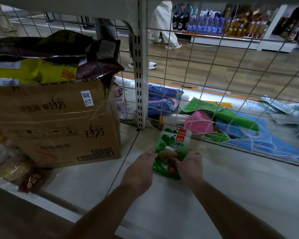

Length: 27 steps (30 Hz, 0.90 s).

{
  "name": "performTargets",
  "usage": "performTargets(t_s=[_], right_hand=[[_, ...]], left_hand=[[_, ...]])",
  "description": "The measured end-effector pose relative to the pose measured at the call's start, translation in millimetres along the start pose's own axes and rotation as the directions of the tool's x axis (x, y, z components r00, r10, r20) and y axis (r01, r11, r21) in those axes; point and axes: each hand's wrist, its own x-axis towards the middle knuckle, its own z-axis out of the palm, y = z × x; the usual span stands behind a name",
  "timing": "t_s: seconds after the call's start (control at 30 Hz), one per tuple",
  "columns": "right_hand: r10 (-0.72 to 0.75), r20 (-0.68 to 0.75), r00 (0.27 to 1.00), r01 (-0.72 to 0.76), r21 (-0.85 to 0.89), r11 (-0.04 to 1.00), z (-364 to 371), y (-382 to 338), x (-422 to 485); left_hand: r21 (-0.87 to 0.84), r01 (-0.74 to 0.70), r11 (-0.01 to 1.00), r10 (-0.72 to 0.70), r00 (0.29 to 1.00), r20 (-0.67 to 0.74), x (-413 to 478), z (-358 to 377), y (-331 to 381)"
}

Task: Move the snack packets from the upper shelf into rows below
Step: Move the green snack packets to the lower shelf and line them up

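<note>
Both hands on green snack packets (173,149) on shelf (231,187); cardboard box (59,125) left.

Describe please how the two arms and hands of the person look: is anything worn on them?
Both forearms are bare as far as the picture shows; no sleeve reaches into view. The left hand and the right hand wear no gloves, and the fingers are bare too. I see no watch, bracelet or ring on either side, though the light is dim. No markings can be made out.

Green pkts (173,149), brown box (59,125)
</note>
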Motion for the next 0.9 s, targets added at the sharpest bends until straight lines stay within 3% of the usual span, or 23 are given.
performTargets(t_s=[0.1, 0.2, 0.4, 0.63, 0.9], right_hand=[[-0.04, -0.01, 0.999, 0.04, 0.04, 0.998, -17.0, -0.6, -5.5], [-0.147, -0.032, 0.989, 0.146, -0.027, 0.989, -48.2, 0.8, -15.8], [-0.233, -0.085, 0.969, 0.221, -0.128, 0.967, -120.2, 12.3, -48.2], [-0.433, -0.054, 0.9, 0.38, -0.391, 0.838, -192.8, 31.2, -115.5], [-0.464, 0.041, 0.885, 0.413, -0.528, 0.742, -270.4, 37.4, -195.5]], left_hand=[[0.002, -0.05, 0.999, 0.05, 0.999, -0.006, 0.4, -4.4, 8.0], [0.013, -0.09, 0.996, 0.089, 0.996, 0.014, -3.0, -15.4, 24.3], [0.113, -0.13, 0.985, 0.13, 0.992, 0.009, -14.3, -49.6, 78.2], [0.235, -0.19, 0.953, 0.207, 0.977, -0.052, -52.1, -77.0, 140.4], [0.279, -0.148, 0.949, 0.179, 0.98, -0.091, -112.0, -107.6, 203.6]])
